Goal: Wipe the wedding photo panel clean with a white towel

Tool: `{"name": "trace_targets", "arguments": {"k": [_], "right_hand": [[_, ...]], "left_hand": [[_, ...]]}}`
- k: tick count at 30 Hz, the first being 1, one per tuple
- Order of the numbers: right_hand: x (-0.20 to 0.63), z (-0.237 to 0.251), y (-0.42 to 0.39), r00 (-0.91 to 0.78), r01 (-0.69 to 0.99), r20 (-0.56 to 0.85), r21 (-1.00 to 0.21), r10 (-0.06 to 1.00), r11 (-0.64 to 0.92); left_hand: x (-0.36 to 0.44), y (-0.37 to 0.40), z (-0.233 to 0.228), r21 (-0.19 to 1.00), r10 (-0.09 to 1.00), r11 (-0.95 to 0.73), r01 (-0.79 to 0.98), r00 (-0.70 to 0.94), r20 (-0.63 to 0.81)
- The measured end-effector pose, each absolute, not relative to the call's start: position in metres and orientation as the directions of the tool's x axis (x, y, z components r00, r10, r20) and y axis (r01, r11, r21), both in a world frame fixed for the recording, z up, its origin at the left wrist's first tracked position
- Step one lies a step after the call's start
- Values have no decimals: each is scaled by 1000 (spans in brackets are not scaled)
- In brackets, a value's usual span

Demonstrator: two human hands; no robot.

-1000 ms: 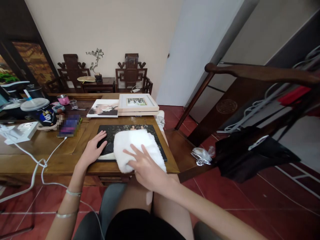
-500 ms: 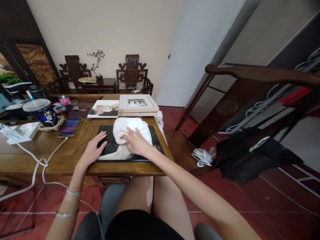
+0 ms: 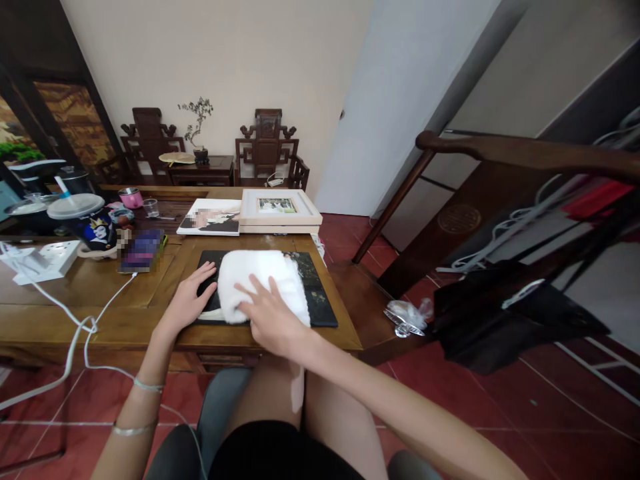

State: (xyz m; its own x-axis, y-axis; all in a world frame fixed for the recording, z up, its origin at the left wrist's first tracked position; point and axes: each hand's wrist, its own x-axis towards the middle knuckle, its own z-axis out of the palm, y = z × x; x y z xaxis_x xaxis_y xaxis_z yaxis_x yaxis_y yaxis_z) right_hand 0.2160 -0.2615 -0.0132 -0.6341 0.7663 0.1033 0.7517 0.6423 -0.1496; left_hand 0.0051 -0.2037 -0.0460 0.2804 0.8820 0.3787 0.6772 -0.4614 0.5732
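Head view: a soft, thick white towel, folded into a rounded pad with a fluffy nap, lies on a flat rectangular photo panel with a dark glossy surface, in the lower centre of the frame. The panel rests flat on a brown wooden table with a smooth, grained top. The right hand lies palm-down on the near edge of the towel, fingers spread and extended, pressing the cloth without closing around it. The left hand lies flat and open on the left edge of the panel, just beside the towel, fingers splayed. The two hands are apart, with the towel's left part between them. Beyond the panel, at upper centre, a pale wooden picture frame lies on the table beside an unframed print. At the left of the frame stand a lidded printed cup and a white power strip with a white cable. Compared with the picture half a second earlier, the right hand and towel have shifted from the far end of the panel toward its near edge; the left hand keeps its place.
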Motion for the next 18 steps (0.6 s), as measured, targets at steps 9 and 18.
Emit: {"name": "trace_targets", "arguments": {"k": [9, 18], "right_hand": [[236, -5, -285, -732, 648, 64, -244, 679, 722], [205, -9, -203, -603, 780, 134, -112, 787, 616]], "left_hand": [[4, -203, -47, 582, 876, -474, 661, 287, 388], [5, -206, -43, 692, 864, -451, 564, 82, 497]]}}
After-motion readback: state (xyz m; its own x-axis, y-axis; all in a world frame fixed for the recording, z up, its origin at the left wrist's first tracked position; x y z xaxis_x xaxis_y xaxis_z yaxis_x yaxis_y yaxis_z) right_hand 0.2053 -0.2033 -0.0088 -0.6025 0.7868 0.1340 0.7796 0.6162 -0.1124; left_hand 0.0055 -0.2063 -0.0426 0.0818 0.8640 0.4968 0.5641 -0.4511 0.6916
